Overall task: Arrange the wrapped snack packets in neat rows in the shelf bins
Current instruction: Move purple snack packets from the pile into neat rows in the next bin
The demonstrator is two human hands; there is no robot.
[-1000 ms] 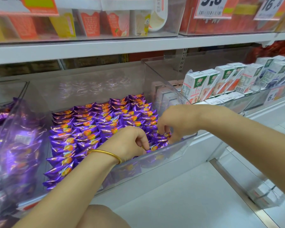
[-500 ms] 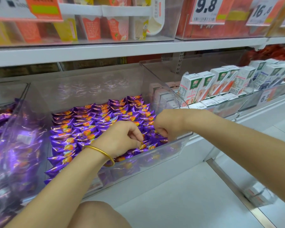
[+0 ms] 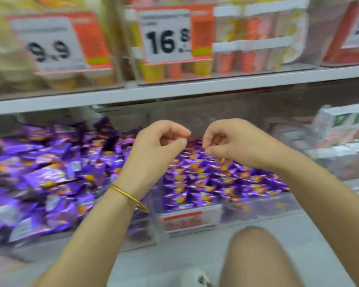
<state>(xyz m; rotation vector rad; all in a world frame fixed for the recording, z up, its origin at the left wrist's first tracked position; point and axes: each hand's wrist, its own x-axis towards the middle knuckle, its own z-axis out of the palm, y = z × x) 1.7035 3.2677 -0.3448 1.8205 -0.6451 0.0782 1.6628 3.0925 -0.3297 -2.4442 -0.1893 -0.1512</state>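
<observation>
Bare forearms (image 3: 87, 235), a thin gold bangle (image 3: 129, 197) on the left wrist, one bare knee (image 3: 255, 247)

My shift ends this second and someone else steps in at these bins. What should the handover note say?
Left hand: raised above the bins, fingers curled, no packet visible in it.
Right hand: beside it over the right bin, fingers curled, also apparently empty.
Things: the purple packets in the right bin lie in neat rows. Those in the left bin lie jumbled in a heap.
Done: the right bin looks arranged, though the view is blurred.
Left: probably to line up the left bin's packets in rows.
</observation>
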